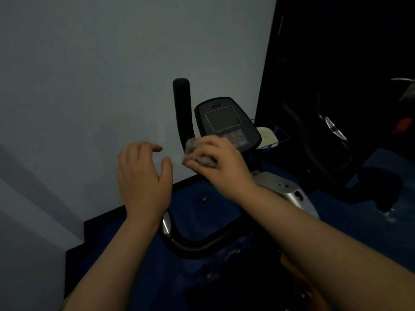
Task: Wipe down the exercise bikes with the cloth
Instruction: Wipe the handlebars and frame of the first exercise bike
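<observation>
Mid-wipe at frame centre: right hand (215,160) gripping crumpled grey cloth (197,153) against black upright handlebar (183,108) beside dark bike console (226,122). Left hand (141,173) loose, empty. Next, probably: rubbing along the bar.

head cam | looks forward-down | close over exercise bike (226,131) console | single view
</observation>
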A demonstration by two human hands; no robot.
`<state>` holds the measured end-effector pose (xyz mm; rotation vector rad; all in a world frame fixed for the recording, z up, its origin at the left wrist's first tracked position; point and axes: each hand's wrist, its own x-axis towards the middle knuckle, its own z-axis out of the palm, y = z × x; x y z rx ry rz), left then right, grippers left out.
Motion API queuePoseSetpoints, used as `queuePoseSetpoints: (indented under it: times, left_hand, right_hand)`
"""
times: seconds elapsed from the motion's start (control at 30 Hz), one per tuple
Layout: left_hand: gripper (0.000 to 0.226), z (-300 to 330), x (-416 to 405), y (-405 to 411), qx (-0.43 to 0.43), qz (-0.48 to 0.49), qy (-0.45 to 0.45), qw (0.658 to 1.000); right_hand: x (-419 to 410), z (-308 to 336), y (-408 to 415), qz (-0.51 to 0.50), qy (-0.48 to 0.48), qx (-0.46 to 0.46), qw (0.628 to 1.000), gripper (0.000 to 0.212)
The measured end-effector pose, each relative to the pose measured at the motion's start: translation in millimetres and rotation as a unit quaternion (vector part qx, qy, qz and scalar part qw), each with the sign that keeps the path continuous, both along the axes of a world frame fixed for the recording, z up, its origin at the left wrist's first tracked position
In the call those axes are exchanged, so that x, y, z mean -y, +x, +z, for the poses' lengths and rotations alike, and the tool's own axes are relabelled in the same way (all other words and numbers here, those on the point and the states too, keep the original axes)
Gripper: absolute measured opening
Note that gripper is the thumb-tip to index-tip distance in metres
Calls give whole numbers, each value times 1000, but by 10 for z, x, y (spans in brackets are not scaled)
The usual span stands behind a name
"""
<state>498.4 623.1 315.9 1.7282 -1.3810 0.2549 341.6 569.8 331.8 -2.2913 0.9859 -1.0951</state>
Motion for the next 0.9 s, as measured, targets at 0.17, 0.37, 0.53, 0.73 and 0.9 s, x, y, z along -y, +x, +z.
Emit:
queuePoseSetpoints:
  times: [0.17,0.37,0.53,0.73,0.9]
  left_hand:
    - [20,-17,8,-3,-4,0,-9,1000]
    - [19,-5,11,-5,4,4,-6,1000]
    - [20,-4,13,-11,1,4,-7,1000]
    - [20,-10,7,6,9,10,-6,1000]
    - [21,26,-19,-5,-7,-4,5,1000]
  right_hand:
    - [-135,-53,-551,15,-9,-33,999,20]
    - [-52,2,-105,-14,57,-26,998,9]
    - [-112,-85,-389,0,14,-46,999,19]
    - [-38,80,-79,16,53,-6,998,12]
    - [-473,-355,-679,-61,-12,-18,998,14]
